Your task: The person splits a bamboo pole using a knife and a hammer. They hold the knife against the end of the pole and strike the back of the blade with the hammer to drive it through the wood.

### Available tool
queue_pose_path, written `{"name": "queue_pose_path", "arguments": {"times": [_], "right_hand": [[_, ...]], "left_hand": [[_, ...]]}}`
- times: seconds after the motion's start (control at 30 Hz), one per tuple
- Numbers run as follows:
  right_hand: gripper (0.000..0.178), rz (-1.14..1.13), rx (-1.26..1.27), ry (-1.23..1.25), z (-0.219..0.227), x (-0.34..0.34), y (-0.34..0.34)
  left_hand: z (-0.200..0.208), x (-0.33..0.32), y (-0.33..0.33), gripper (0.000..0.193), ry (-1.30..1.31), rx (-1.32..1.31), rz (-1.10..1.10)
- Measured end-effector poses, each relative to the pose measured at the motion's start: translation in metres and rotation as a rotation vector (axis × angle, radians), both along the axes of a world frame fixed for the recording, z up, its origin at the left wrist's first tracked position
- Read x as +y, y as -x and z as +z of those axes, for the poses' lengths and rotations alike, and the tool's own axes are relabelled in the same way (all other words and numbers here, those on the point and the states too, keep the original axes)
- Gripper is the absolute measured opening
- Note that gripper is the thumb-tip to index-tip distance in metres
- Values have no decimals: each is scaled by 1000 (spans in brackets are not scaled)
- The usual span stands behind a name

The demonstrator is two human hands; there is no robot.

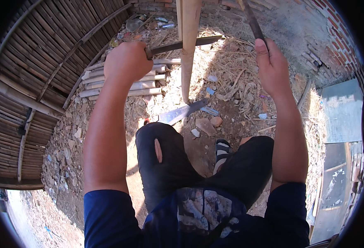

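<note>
Bamboo (188, 70) stands upright between the left hand (127, 60), whose fingers wrap round the handle of a knife (167, 48) that crosses it, and the right hand (272, 66), whose fingers curl round a dark stick (254, 25), with cut lengths (142, 85) lying on littered ground (237, 120).

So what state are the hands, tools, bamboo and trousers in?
Bamboo pole: nearly upright, split along its upper part
Left hand: closed, gripping
Knife: blade crossing the pole
Right hand: closed, gripping
Dark rod: slanted, top end out of view
Bamboo lengths: lying side by side
Broad blade: lying on the ground
Trousers: slit open on one leg
</note>
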State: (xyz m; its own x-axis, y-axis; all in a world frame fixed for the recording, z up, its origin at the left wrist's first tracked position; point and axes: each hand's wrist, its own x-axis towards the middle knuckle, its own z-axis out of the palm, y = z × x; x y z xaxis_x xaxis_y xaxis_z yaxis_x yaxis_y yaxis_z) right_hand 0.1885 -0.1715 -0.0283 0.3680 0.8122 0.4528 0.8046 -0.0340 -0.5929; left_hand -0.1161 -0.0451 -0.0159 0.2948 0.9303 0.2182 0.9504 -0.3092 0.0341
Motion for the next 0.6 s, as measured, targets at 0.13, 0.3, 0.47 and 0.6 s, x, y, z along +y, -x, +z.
{"name": "queue_pose_path", "arguments": {"times": [0.13, 0.3, 0.47, 0.6], "right_hand": [[52, -67, 79, -58, -21, 1, 3], [54, -16, -115, 224, -30, 6, -10], [53, -52, 174, -100, 14, -8, -21], [54, -82, 58, 82, -42, -5, -5]], "left_hand": [[-3, 5, -6, 28, -49, 7, 5], [2, 5, -10, 28, -28, 23, 6], [3, 2, -10, 28, 4, 47, 30], [5, 5, -15, 27, -6, 62, 10]]}}
